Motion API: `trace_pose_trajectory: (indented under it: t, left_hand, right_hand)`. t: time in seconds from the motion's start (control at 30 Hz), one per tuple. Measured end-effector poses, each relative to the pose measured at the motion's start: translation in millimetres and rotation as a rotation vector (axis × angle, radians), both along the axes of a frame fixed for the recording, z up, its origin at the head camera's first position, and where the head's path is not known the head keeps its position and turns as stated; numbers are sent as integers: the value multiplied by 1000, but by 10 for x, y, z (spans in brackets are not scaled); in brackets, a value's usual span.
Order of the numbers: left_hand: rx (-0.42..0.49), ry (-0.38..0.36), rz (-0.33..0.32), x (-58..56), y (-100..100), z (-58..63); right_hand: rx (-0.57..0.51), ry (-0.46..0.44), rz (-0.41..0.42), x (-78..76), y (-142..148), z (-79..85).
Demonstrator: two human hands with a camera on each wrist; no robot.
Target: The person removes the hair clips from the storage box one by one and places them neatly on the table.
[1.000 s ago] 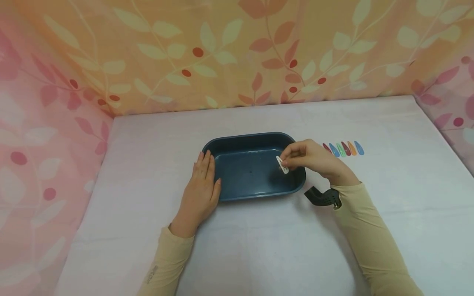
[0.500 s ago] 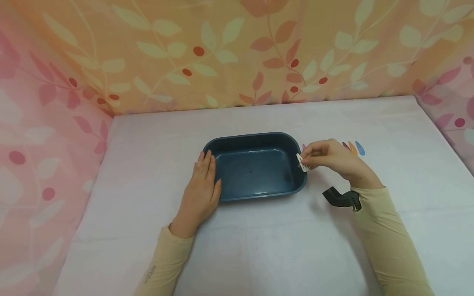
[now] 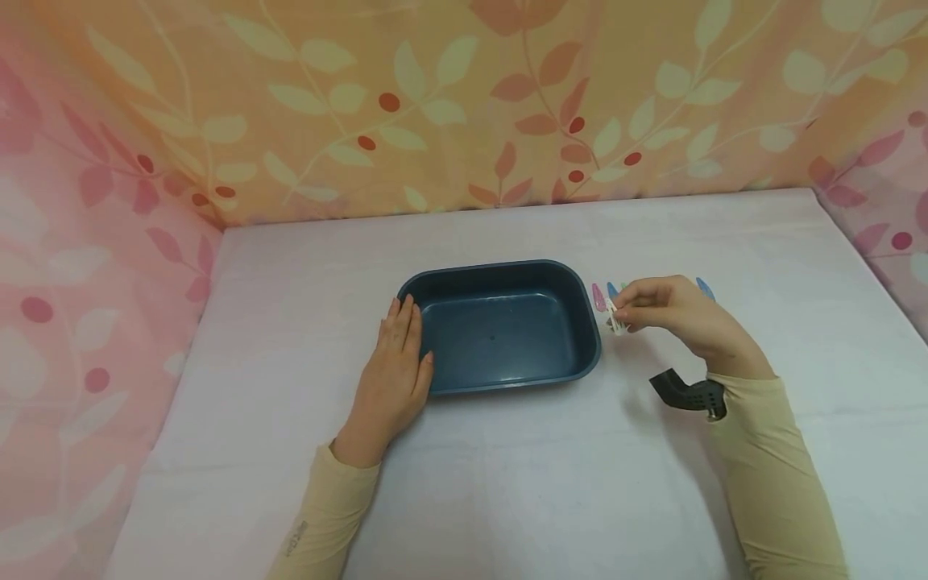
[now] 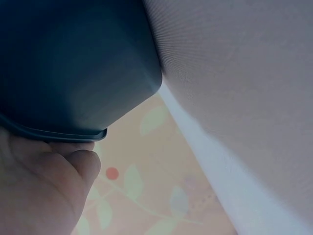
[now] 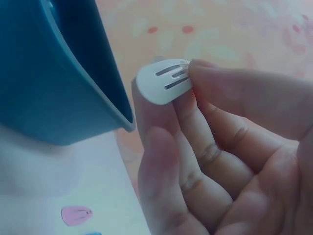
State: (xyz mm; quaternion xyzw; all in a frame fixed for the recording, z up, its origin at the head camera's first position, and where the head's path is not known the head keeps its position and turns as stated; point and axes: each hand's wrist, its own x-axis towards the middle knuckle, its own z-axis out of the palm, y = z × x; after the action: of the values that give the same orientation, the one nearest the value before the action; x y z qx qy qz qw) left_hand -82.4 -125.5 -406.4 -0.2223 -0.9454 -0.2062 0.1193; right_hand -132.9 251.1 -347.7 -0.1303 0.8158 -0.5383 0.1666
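Note:
My left hand (image 3: 391, 379) lies with straight fingers along the left rim of a dark blue plastic tub (image 3: 500, 342). In the left wrist view its fingers (image 4: 73, 156) sit right at the rim. My right hand (image 3: 677, 314) is just beyond the tub's right end, pinching a white snap hair clip (image 5: 164, 81) between thumb and fingertips. The clip's slotted face shows in the right wrist view. Around the right hand is a row of coloured hair clips, with a pink clip (image 3: 598, 297) at its left and a blue clip (image 3: 705, 288) at its right; the hand hides most between.
A white cloth (image 3: 493, 483) covers the table. Floral curtains (image 3: 464, 105) rise behind it and at both sides. A black wrist-camera mount (image 3: 689, 393) sticks out from the right sleeve, above the cloth.
My right hand has moved right with the white hair clip, from over the tub to beside the row of clips. The pink clip has come into view. The left hand stays still.

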Motion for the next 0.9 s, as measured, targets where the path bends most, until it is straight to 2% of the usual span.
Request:
trace_pose_trajectory:
  t: [0.2,0.37,0.7,0.9]
  left_hand:
    - [4,-12,0,1,6,2]
    - [4,-26,3,7,8,15]
    - [4,-22,-1,4,1,11]
    - [5,-19,-1,3,-1,3]
  right_hand:
    - [-42,-12,-17,-3,77,-34]
    - [-31,-8,-66,-29,183,-60]
    - [-57,-5,-237,-63,462,-138]
    - [-105,-63,-337,-110,602,-225]
